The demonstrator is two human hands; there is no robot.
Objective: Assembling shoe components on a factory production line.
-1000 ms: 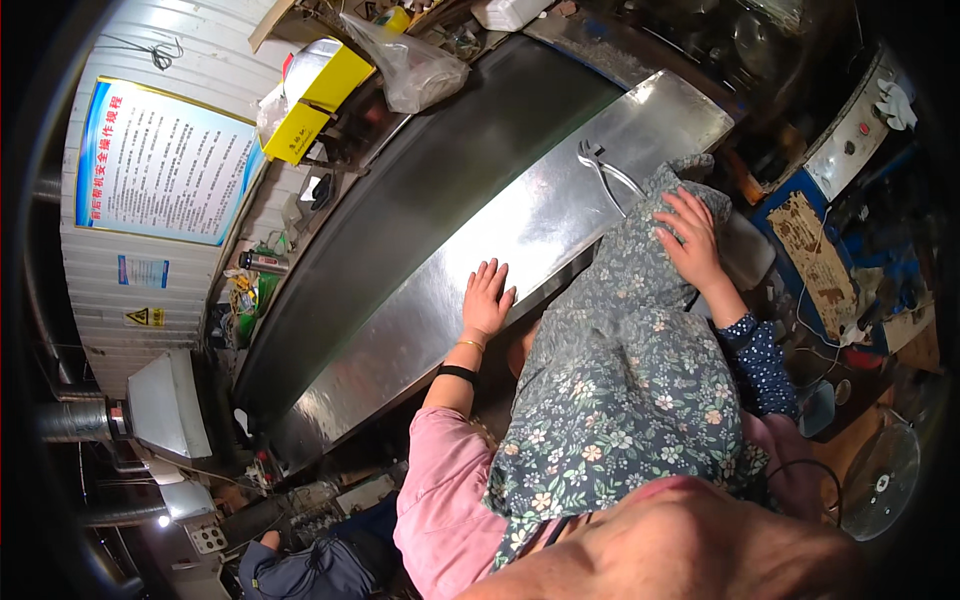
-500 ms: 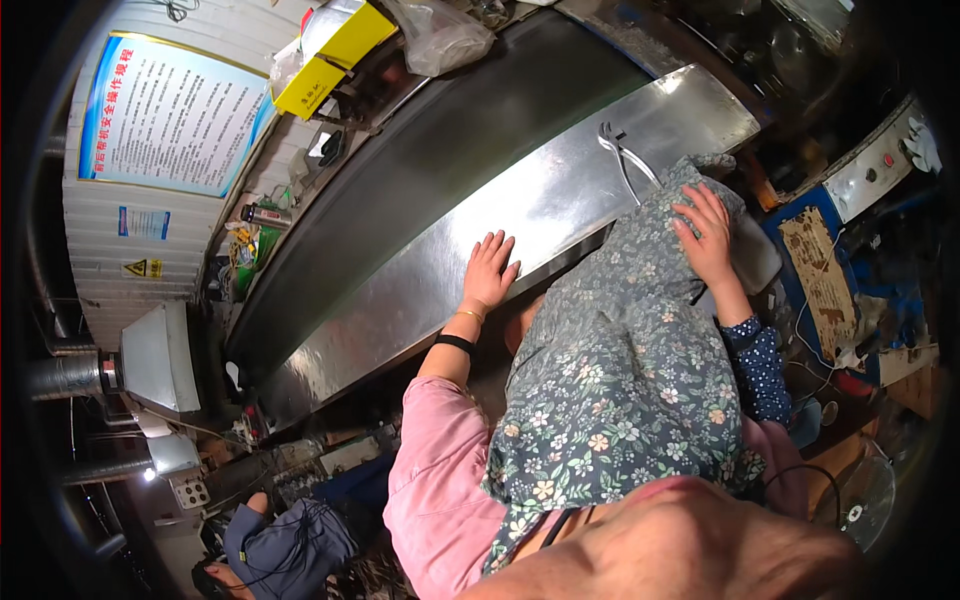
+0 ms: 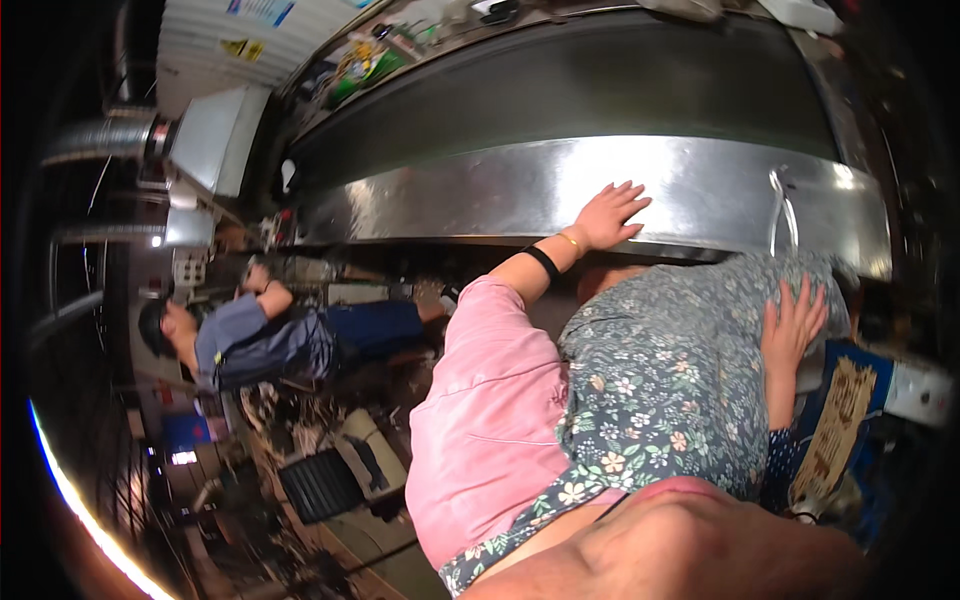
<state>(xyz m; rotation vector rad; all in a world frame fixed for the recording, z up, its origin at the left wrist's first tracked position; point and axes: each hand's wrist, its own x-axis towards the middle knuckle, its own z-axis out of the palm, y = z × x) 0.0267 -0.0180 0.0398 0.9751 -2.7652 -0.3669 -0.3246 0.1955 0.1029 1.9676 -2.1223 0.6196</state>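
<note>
My left hand [image 3: 612, 215] rests palm down on a shiny metal ledge [image 3: 450, 200], fingers spread, with nothing in it. A black band and a thin gold bracelet are on that wrist. My right hand [image 3: 795, 325] lies flat on the floral apron [image 3: 660, 370] over my lap, its fingers apart and holding nothing. Silver-handled pliers [image 3: 786, 210] lie on the ledge beyond my right hand, apart from both hands. Their handles point toward me.
Behind the ledge runs a wide dark belt [image 3: 560, 95]. A metal hood [image 3: 218, 140] with a duct stands at the left. Another person [image 3: 265, 340] is at the left among machinery. A blue-framed worn board [image 3: 835, 425] sits at my right.
The view has turned to the left, bringing more of the other person into sight. My left hand stays on the ledge and my right on the apron; the pliers stay on the ledge.
</note>
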